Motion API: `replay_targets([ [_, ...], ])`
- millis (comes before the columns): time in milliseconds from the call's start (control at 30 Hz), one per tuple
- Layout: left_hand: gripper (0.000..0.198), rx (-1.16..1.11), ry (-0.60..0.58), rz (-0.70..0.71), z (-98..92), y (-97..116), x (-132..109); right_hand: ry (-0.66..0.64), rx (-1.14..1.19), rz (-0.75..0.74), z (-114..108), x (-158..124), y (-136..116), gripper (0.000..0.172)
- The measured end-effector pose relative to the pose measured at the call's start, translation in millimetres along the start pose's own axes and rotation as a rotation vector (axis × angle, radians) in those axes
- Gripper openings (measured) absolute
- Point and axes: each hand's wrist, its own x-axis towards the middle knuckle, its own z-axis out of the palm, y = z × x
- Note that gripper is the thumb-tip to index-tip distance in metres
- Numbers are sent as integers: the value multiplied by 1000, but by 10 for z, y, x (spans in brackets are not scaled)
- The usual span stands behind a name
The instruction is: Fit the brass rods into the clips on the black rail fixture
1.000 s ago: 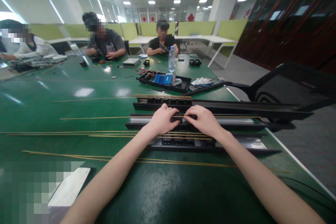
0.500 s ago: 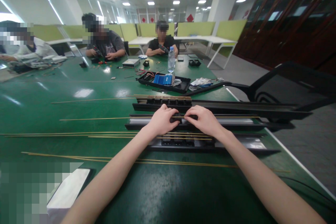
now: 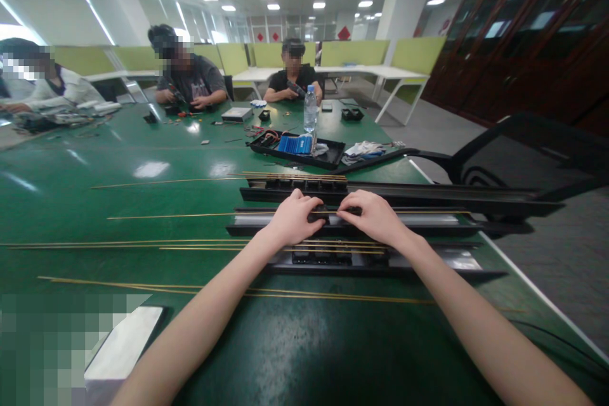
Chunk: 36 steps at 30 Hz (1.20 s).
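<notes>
Three long black power-strip housings lie side by side on the green table [image 3: 143, 203]. My left hand [image 3: 294, 219] and my right hand [image 3: 373, 217] rest close together on the middle housing [image 3: 428, 223], fingers curled and pressed down on a small black socket piece and a thin brass strip [image 3: 190, 215] running along it. The near housing [image 3: 442, 261] lies just below my wrists with a row of black sockets in it. The far housing [image 3: 428, 191] holds a row of sockets too.
Several long brass strips [image 3: 118, 243] lie across the table to the left. A black tray [image 3: 333, 155] with blue parts and a water bottle [image 3: 310, 110] stands behind. Three people work at the far side. A black office chair [image 3: 523, 152] stands at right; a white block [image 3: 126, 346] sits near left.
Both hands stay on the middle housing; the right hand has edged slightly to the right. The view shifted a little.
</notes>
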Motion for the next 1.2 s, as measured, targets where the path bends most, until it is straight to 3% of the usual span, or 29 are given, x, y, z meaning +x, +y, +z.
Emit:
replay_targets([
  [1200,42,-1,-21,-15,-43,32,0,-76,171,-17,-197,-26,252,15],
])
